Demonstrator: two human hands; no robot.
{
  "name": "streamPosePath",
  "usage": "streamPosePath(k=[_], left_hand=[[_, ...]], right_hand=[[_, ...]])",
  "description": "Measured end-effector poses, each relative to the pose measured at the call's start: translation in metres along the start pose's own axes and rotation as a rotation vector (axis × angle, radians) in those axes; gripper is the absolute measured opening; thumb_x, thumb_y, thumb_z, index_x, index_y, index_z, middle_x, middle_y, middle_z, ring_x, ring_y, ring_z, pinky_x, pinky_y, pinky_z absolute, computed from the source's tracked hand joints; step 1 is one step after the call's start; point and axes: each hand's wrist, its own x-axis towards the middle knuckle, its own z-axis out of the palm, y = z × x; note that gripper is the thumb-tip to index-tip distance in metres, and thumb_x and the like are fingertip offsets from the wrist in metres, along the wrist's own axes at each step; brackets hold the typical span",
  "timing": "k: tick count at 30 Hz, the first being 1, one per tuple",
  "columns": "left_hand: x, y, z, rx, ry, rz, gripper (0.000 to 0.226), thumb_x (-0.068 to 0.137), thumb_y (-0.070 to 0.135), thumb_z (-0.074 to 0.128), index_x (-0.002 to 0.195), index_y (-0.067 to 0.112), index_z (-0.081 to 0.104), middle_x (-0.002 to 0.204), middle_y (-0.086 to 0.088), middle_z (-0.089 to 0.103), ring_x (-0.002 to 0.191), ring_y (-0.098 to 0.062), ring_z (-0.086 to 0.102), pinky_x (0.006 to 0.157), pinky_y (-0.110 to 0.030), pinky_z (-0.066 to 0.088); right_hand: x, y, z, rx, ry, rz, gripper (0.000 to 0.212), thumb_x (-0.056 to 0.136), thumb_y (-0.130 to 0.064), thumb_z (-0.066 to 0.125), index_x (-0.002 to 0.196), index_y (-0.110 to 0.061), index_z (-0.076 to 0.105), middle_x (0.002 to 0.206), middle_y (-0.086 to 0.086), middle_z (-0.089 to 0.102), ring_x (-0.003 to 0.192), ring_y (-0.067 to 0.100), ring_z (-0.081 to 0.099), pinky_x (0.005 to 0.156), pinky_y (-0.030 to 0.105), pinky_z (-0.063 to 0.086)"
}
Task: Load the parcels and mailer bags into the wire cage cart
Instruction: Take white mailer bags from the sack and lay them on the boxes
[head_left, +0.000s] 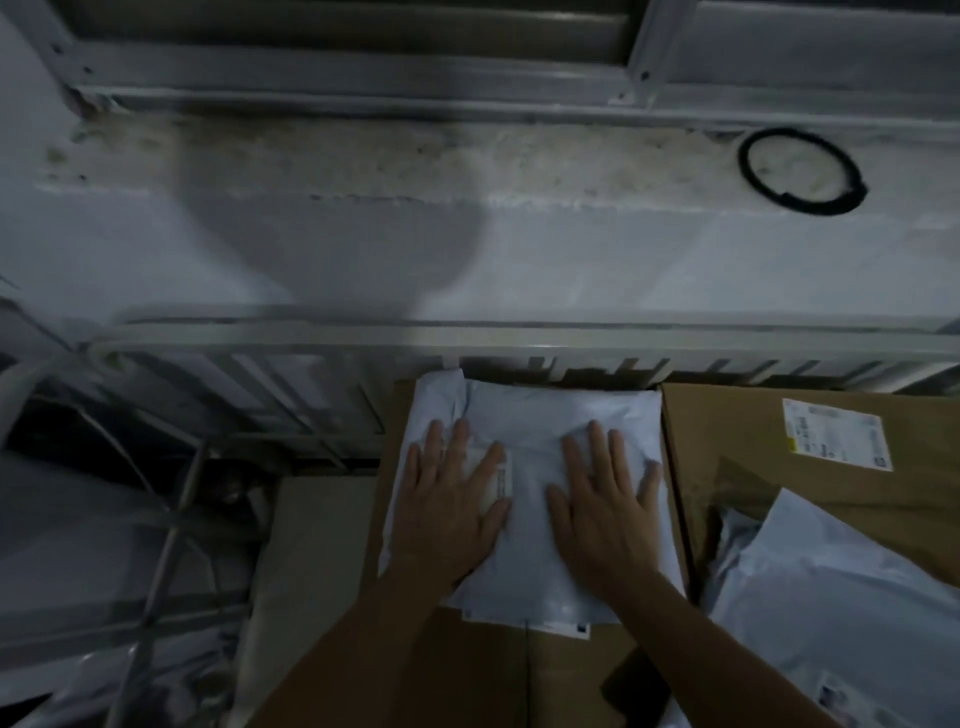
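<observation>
Currently in hand: white mailer bag (535, 415), lying flat on a brown cardboard box (488, 665) at 6 o'clock in our view, its far edge just under the cart's rail
Grip, left: left hand (447, 499) palm down on the bag's 9 o'clock half, fingers straight and spread, pressing and clasping nothing
Grip, right: right hand (602, 509) palm down on the 3 o'clock half, fingers likewise straight and spread, nothing held
Cart: wire cage cart (519, 338), top rail running from 9 to 3 o'clock with upright bars below it; side panel (171, 519) at 8 o'clock
Done so far: we judge the load well advanced, with two boxes and several bags seemingly inside the cage and this bag being flattened into place
Left to do: we cannot see any unloaded pile, so we cannot tell the remainder; room appears at 8 o'clock, beside the pale box (311, 545)
Neighbours: second box (737, 431) at 3 o'clock, touching the first, bearing a shipping label (836, 434); loose mailer bags (831, 582) heaped at 4 o'clock
Beyond the cart: stained ledge (363, 156) at 12 o'clock under a window frame; black ring (802, 171) on it at 1 o'clock
In the way: dark flat object (636, 686) at 5 o'clock on the box, kind uncertain; we judge the slippery bags liable to slide off the stack
</observation>
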Motion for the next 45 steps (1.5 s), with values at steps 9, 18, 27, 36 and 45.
streamPosePath(k=[9, 18, 27, 36, 45], left_hand=[[0.001, 0.005, 0.015, 0.013, 0.128, -0.005, 0.062, 0.097, 0.060, 0.039, 0.153, 0.033, 0.038, 0.164, -0.012, 0.020, 0.152, -0.036, 0.009, 0.120, -0.059, 0.012], [0.001, 0.006, 0.020, 0.062, 0.179, 0.007, 0.063, 0.095, 0.058, 0.046, 0.151, 0.029, 0.042, 0.162, -0.014, 0.027, 0.151, -0.039, 0.017, 0.118, -0.060, 0.017], [0.000, 0.005, 0.024, 0.087, 0.171, 0.018, 0.063, 0.097, 0.057, 0.044, 0.152, 0.028, 0.040, 0.163, -0.015, 0.023, 0.151, -0.039, 0.015, 0.117, -0.060, 0.019], [0.001, 0.006, 0.021, 0.096, 0.139, 0.010, 0.064, 0.096, 0.058, 0.041, 0.153, 0.028, 0.039, 0.163, -0.015, 0.022, 0.151, -0.040, 0.015, 0.119, -0.059, 0.015], [0.011, 0.013, -0.033, 0.085, -0.309, -0.104, 0.069, 0.095, 0.058, 0.025, 0.157, 0.027, 0.029, 0.165, -0.015, 0.014, 0.149, -0.042, 0.011, 0.115, -0.060, 0.019]], right_hand=[[0.001, 0.008, 0.018, 0.024, 0.012, 0.015, 0.069, 0.099, -0.059, 0.020, 0.160, -0.026, 0.016, 0.168, 0.007, 0.004, 0.155, 0.028, 0.001, 0.119, 0.063, 0.007], [0.002, 0.007, 0.023, 0.006, -0.011, 0.030, 0.070, 0.097, -0.059, 0.023, 0.160, -0.028, 0.014, 0.168, 0.006, -0.001, 0.155, 0.027, 0.000, 0.120, 0.062, 0.008], [0.002, 0.007, 0.029, -0.002, 0.015, 0.026, 0.071, 0.096, -0.058, 0.030, 0.159, -0.027, 0.021, 0.168, 0.007, 0.004, 0.154, 0.029, 0.004, 0.120, 0.062, 0.009], [0.003, 0.007, 0.031, 0.010, 0.023, 0.017, 0.070, 0.097, -0.059, 0.029, 0.159, -0.027, 0.020, 0.168, 0.007, 0.002, 0.154, 0.029, 0.003, 0.120, 0.061, 0.008], [-0.017, 0.027, -0.038, -0.115, -0.204, -0.226, 0.086, 0.086, -0.072, 0.006, 0.158, -0.030, 0.026, 0.168, 0.007, 0.004, 0.154, 0.029, 0.003, 0.118, 0.065, -0.001]])
